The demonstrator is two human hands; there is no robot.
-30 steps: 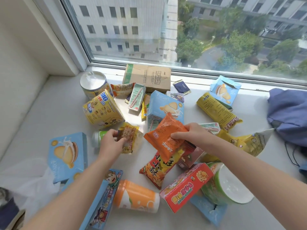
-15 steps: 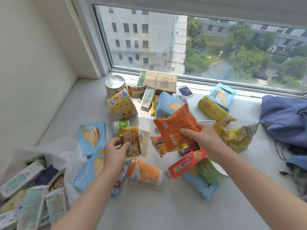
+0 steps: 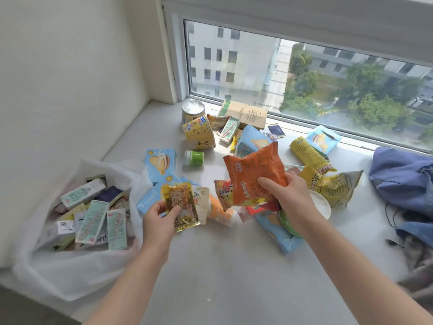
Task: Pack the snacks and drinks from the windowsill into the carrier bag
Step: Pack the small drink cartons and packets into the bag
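My left hand [image 3: 159, 221] pinches a small gold snack packet [image 3: 181, 204] above the sill, just right of the white carrier bag [image 3: 70, 273]. The bag lies open at the left edge with several drink cartons [image 3: 93, 221] inside. My right hand [image 3: 288, 198] grips an orange snack bag [image 3: 254, 174], lifted over the pile. Snacks and drinks lie spread on the windowsill [image 3: 222, 266]: blue boxes [image 3: 160, 163], a green-capped bottle [image 3: 194, 157], yellow bags [image 3: 328, 184], an orange cup [image 3: 220, 212] and a yellow tub [image 3: 199, 131].
A blue cloth bag [image 3: 403, 181] lies bunched at the right end of the sill. A brown cardboard box [image 3: 243, 113] and a tin [image 3: 193, 109] stand against the window frame. The white wall closes off the left side.
Both hands have lifted their packets off the pile and drawn them back toward me. My view has swung left, bringing the open carrier bag with its cartons into sight.
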